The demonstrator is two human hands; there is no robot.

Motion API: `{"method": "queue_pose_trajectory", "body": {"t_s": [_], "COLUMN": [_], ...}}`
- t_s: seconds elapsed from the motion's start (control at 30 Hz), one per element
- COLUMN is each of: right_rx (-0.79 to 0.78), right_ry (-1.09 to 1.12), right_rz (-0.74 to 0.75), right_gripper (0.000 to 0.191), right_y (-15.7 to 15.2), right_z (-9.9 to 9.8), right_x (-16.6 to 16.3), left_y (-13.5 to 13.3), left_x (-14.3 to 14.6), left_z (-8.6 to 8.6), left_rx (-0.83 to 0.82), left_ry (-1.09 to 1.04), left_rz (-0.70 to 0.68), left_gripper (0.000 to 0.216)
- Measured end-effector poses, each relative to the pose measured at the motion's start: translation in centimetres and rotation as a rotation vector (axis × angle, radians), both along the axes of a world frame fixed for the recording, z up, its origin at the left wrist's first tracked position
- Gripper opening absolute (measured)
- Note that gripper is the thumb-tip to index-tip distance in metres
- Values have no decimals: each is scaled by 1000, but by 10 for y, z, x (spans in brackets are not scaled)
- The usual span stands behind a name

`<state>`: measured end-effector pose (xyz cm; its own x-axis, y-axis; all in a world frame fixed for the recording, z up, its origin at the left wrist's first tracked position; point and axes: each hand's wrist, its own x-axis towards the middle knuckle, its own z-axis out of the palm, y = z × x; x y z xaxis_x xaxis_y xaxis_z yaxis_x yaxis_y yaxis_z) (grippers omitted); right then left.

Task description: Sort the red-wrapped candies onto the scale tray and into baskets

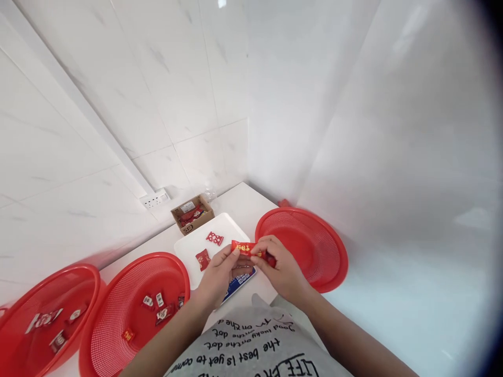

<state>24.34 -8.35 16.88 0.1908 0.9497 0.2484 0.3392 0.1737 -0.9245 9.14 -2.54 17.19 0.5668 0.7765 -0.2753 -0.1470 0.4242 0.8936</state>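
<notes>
Both my hands hold a small red snack packet (244, 247) with gold lettering above the front of a white tray (184, 244). My left hand (220, 272) pinches its left part between thumb and fingers. At the other end, the fingers of my right hand (277, 262) close on the packet; a darker red bit shows beneath them, too covered to make out. On the tray lie a red-and-white dotted wrapped sweet (215, 238) and a dark red wrapped sweet (203, 259). Partly hidden under my hands is a blue printed piece (240, 283) at the tray's front.
A red basket (341, 246) stands at the right. Two more, a middle red basket (102, 309) and a left red basket (88, 277), hold several wrapped sweets. Behind the tray, a cardboard box (195, 225) contains more packets. A socket strip (154, 199) is on the wall.
</notes>
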Motion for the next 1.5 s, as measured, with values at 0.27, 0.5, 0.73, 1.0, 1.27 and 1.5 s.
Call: {"method": "queue_pose_trajectory", "body": {"t_s": [0.27,0.5,0.73,1.0,1.27,1.5], "right_rx": [-169,-63,51,239,255,-162], "right_ry": [492,272,85,-3,-21,236], "right_rz": [192,216,199,148,75,155], "right_gripper": [26,28,22,19,18,30], "right_y": [-29,-49,-67,-85,-98,-92], "right_z": [49,79,90,95,89,54], "right_x": [-1,-20,-30,-48,-66,-71], "left_y": [-23,-40,-45,-53,-63,-49], "left_x": [-31,-46,-54,-66,-79,-81], "left_z": [53,74,85,83,77,44], "left_rx": [223,507,742,983,943,570], "left_ry": [19,119,139,69,60,216], "left_rz": [-69,-131,-201,-126,-117,-274], "left_gripper": [37,27,34,30,32,41]}}
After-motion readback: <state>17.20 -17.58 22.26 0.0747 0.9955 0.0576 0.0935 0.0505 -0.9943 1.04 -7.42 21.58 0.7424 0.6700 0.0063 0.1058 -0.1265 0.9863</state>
